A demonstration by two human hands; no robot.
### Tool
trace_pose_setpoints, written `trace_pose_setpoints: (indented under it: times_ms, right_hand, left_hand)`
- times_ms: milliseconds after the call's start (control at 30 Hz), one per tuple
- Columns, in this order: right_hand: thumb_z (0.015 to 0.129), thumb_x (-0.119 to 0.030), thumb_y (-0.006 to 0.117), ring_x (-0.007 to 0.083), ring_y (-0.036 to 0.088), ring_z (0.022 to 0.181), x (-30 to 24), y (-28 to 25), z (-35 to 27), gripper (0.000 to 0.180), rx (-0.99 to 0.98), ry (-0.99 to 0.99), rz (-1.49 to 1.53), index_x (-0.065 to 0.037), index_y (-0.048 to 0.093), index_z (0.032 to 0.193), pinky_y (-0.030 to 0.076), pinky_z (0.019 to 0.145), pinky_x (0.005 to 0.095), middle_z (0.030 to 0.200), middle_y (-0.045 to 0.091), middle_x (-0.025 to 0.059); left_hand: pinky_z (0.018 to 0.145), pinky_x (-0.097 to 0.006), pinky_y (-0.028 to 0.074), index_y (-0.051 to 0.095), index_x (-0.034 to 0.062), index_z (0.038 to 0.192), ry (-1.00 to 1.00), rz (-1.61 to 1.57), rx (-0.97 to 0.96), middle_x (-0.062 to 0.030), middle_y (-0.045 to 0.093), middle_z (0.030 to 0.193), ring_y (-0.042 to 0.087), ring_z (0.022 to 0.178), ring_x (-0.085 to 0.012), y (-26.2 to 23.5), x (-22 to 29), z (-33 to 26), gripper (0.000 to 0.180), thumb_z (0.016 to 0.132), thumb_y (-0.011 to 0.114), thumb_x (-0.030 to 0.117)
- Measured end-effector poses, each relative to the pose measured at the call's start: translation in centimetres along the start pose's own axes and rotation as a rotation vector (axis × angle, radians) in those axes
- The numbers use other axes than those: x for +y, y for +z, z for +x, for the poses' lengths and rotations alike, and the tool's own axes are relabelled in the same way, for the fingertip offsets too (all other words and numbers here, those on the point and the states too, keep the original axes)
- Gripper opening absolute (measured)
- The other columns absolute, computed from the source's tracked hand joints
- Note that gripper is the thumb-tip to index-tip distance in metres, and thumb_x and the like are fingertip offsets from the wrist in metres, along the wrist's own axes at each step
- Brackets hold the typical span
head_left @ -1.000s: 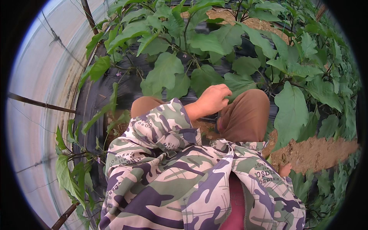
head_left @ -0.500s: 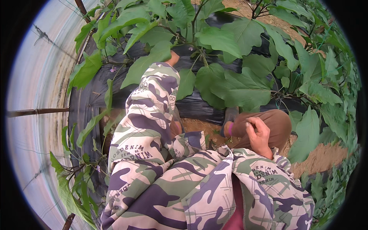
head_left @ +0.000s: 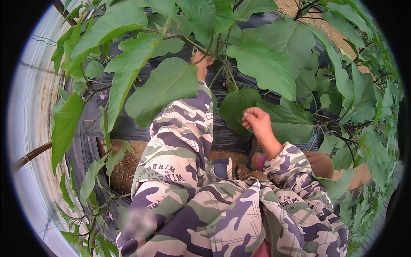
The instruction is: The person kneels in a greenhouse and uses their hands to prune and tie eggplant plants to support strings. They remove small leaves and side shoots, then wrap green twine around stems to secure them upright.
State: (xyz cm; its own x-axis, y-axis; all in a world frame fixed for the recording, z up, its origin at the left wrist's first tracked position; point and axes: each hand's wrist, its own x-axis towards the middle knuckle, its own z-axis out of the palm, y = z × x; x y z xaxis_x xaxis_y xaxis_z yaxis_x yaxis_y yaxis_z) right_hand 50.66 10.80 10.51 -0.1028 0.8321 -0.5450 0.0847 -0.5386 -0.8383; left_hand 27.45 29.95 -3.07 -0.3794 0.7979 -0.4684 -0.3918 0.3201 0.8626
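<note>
My left hand (head_left: pixel 201 65) reaches forward among the branches of an eggplant plant (head_left: pixel 218 55). Leaves and a branch cover part of its fingers, so their grip is hidden. A broad green leaf (head_left: pixel 165 90) hangs over the wrist and sleeve. My right hand (head_left: pixel 258 121) is raised in front of a large low leaf (head_left: pixel 239 109), with its fingers curled in toward the thumb. Whether anything small sits between those fingers does not show.
Black plastic film (head_left: pixel 227 136) covers the planting bed, with bare soil (head_left: pixel 124 171) beside it. A pale plastic greenhouse wall (head_left: pixel 36 107) curves along the left, with a brown pole (head_left: pixel 34 155) near it. More eggplant foliage (head_left: pixel 372 141) crowds the right.
My right hand has risen off my knee and moved forward and left toward the leaves. The left hand has gone slightly further into the plant. The view has shifted closer to the plant.
</note>
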Motion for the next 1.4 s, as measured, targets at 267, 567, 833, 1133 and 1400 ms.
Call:
trace_pose_setpoints:
  times_ms: [267,567,833,1133,1400]
  right_hand:
    - [0.084,-0.014,0.056,0.0104,0.055,0.06,-0.5,-1.5,11.9,0.016,0.075,-0.223,-0.091,0.0,0.057,0.091,0.044,0.052,0.0217,0.075,0.059,0.0057]
    - [0.081,-0.023,0.058,0.0121,0.057,0.064,-1.0,0.5,22.1,0.027,0.123,-0.43,-0.32,-0.001,0.059,0.095,0.045,0.054,0.0246,0.078,0.063,0.0046]
    - [0.078,-0.02,0.059,0.0192,0.058,0.073,-2.3,0.7,26.3,0.027,0.048,-0.661,-0.797,0.002,0.061,0.093,0.045,0.066,0.0305,0.08,0.063,0.0105]
    - [0.079,-0.02,0.057,0.0177,0.053,0.065,-2.5,0.3,25.7,0.024,0.042,-0.705,-0.818,0.001,0.063,0.089,0.042,0.062,0.0312,0.072,0.059,0.0099]
    - [0.077,-0.032,0.056,0.0239,0.058,0.073,-2.9,0.7,23.6,0.031,-0.008,-0.679,-0.912,-0.004,0.062,0.088,0.044,0.069,0.0315,0.079,0.062,0.0125]
  left_hand:
    - [0.07,-0.035,0.052,0.057,0.0021,0.109,0.024,-0.18,-0.458,-0.0072,0.06,0.093,0.059,0.084,-0.0182,-0.4,-1.1,0.6,0.03,0.079,0.056,0.002]
    - [0.081,-0.044,0.047,0.058,0.0061,0.106,-0.072,-0.253,-0.616,-0.0082,0.059,0.1,0.056,0.092,-0.0197,-0.8,-2.4,1.3,0.029,0.082,0.061,0.022]
    - [0.081,-0.048,0.046,0.057,0.0052,0.102,-0.077,-0.303,-0.681,-0.009,0.06,0.097,0.055,0.095,-0.021,-0.1,-3.7,2.2,0.025,0.078,0.061,0.009]
    - [0.081,-0.04,0.044,0.057,0.0084,0.099,-0.013,-0.137,-0.598,-0.0032,0.058,0.098,0.053,0.097,-0.0183,0.8,-2.9,-0.4,0.025,0.075,0.064,0.01]
    - [0.081,-0.035,0.042,0.057,0.0104,0.101,0.018,-0.253,-0.505,-0.0026,0.058,0.101,0.053,0.095,-0.016,2.3,-3.2,-1.5,0.027,0.075,0.062,0.009]
